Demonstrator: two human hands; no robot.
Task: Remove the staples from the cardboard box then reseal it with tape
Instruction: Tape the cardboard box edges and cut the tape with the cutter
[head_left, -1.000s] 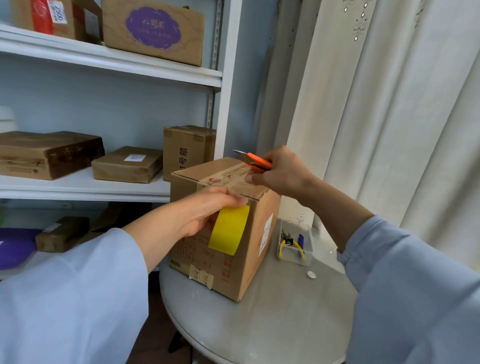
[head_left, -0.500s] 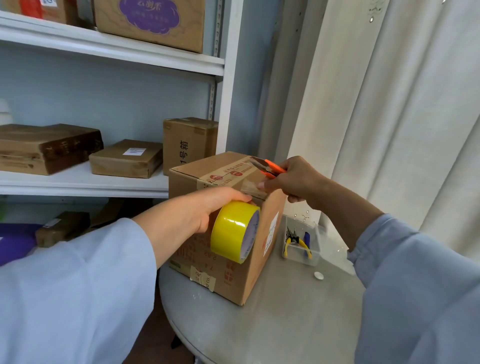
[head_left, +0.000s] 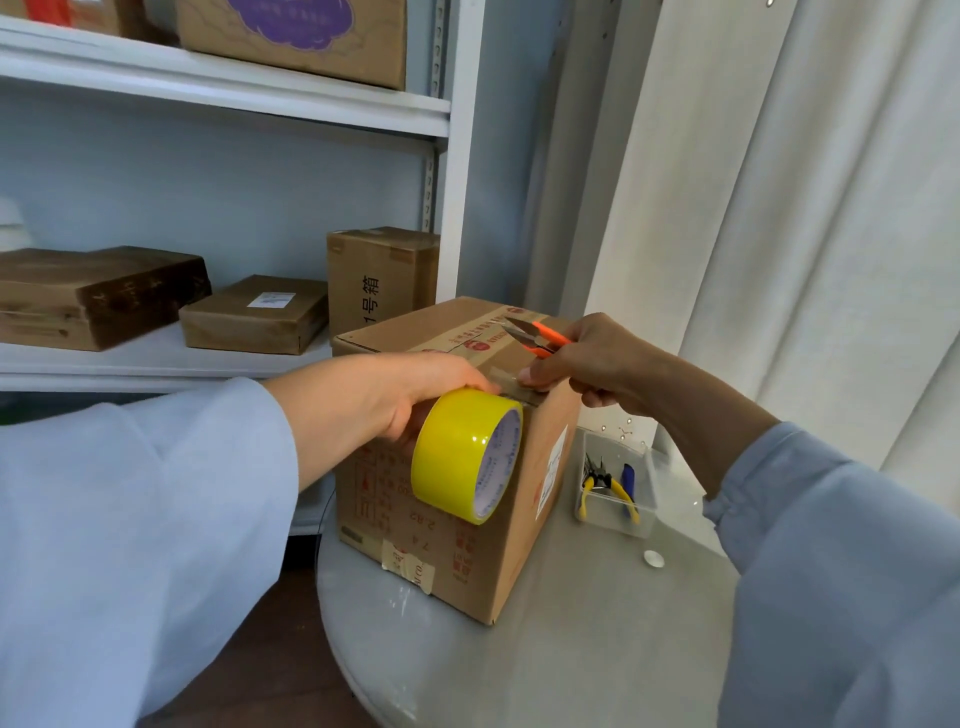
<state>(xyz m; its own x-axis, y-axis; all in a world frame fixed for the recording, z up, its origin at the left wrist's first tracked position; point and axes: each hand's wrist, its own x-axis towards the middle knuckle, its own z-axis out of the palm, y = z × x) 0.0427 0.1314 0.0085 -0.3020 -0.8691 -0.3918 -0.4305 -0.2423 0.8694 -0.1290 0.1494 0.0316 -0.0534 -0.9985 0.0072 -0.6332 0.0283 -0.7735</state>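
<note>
the box (head_left: 457, 519) sat on the round table (head_left: 571, 665) as before. the left hand (head_left: 410, 395) still gripped the yellow tape roll (head_left: 462, 457) against its front; the right hand (head_left: 597, 364), holding orange snips (head_left: 540, 338), had dropped its thumb onto the top edge.

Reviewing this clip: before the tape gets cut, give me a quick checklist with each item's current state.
1. Left hand holds the yellow tape roll against the cardboard box: ok.
2. Right hand holds the orange snips: ok.
3. Right fingertips press the tape strip at the top edge: ok.
4. Snip blades at the strip: not ok, they point away over the top.
5. Staples all removed: cannot tell.
6. Box sits fully on the table: ok.
</note>
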